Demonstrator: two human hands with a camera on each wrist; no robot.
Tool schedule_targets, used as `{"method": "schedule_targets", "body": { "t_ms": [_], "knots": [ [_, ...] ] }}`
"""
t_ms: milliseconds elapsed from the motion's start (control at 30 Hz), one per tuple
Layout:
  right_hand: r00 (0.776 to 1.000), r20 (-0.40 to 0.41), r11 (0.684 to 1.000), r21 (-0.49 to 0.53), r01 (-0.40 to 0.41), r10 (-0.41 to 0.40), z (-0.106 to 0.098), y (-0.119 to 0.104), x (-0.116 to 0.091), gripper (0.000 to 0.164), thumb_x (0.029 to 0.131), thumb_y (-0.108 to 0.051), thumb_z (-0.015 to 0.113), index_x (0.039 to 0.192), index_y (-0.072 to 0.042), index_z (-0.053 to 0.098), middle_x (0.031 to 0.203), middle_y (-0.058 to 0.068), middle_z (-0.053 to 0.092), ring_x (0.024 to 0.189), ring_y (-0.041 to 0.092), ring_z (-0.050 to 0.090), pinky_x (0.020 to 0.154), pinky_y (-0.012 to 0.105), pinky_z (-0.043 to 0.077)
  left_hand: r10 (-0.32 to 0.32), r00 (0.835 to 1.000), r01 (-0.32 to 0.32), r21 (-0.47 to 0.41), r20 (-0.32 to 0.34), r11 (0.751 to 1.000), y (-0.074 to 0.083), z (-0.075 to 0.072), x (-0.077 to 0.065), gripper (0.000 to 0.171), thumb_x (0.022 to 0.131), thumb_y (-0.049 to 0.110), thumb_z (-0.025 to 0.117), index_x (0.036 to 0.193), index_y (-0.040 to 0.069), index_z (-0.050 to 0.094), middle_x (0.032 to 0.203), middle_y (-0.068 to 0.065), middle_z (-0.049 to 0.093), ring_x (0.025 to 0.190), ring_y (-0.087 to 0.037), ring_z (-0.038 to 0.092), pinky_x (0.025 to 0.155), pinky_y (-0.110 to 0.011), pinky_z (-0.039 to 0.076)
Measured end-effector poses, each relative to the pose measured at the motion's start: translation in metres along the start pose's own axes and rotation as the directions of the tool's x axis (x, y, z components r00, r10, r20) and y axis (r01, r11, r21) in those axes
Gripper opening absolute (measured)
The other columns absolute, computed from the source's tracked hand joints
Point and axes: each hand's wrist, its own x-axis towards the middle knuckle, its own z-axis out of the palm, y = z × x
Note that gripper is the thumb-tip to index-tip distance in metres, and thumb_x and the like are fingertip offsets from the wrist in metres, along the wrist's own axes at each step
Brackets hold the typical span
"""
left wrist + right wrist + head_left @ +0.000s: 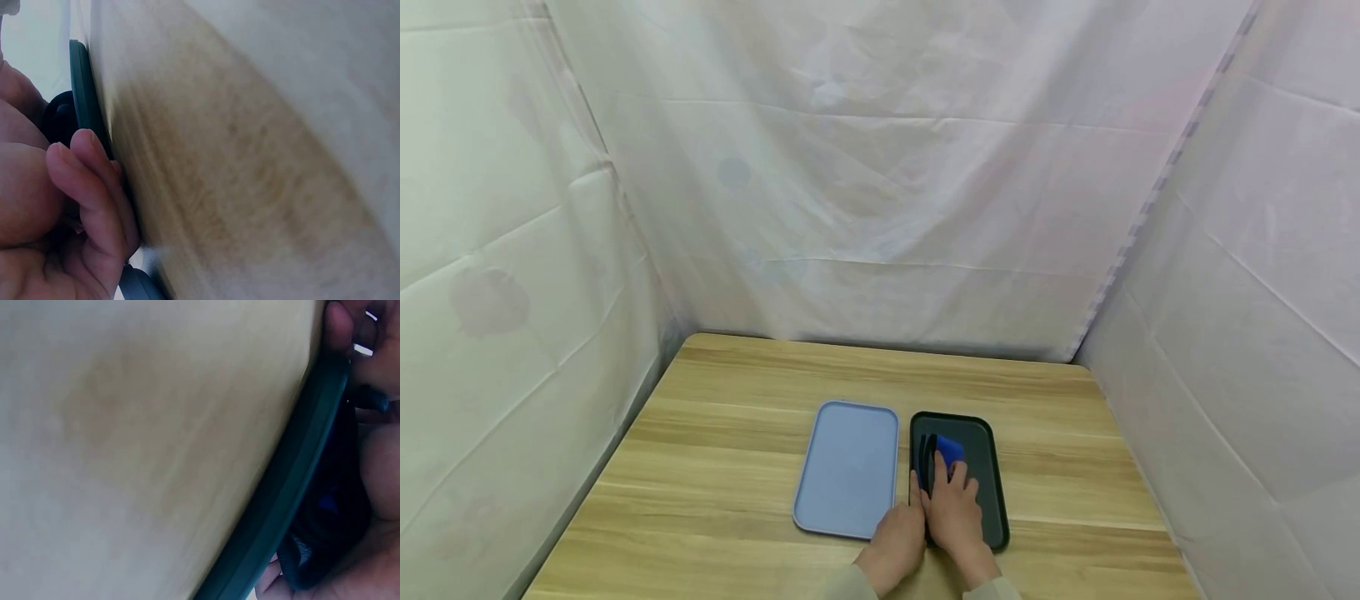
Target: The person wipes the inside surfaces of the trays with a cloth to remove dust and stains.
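curtained booth: pale sheets (pixel 880 192) around wood-grain table (pixel 700 467)

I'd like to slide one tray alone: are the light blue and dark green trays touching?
Apart. The head view shows a strip of wooden table between the light blue tray and the dark green tray; the left hand hides the strip's lower part.

On wood-grained table (pixel 715 467): pale blue tray (pixel 847 467) near middle; dark green tray (pixel 983 454) just beside, at its three o'clock.
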Motion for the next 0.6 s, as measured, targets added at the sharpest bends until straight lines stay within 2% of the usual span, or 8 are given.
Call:
{"method": "schedule_targets", "body": {
  "t_ms": [233, 600],
  "knots": [
    [0.999, 0.028, 1.000, -0.004, -0.019, 0.019, 0.0003, -0.0022, -0.0030, 0.070, 0.092, -0.042, 0.061, 0.151, -0.015, 0.034, 0.135, 0.024, 0.038, 0.109, 0.043, 0.045, 0.056, 0.051, 0.048, -0.008, 1.000, 0.008, -0.022, -0.007, 1.000, -0.0003, -0.0008, -0.0006, 0.073, 0.090, 0.009, 0.062, 0.148, -0.010, 0.023, 0.059, -0.006, 0.055, 0.050, -0.015, 0.052, 0.045, -0.025, 0.042],
    [0.999, 0.050, 1.000, -0.027, -0.002, 0.003, -0.0023, -0.0001, -0.0085, 0.078, 0.089, -0.043, 0.065, 0.153, -0.016, 0.030, 0.138, 0.024, 0.036, 0.108, 0.042, 0.045, 0.053, 0.048, 0.047, -0.011, 1.000, 0.011, -0.011, 0.026, 1.000, 0.0005, -0.0013, 0.0003, 0.073, 0.091, 0.013, 0.062, 0.148, -0.010, 0.023, 0.063, -0.008, 0.057, 0.054, -0.017, 0.053, 0.049, -0.026, 0.044]
  ]
}}
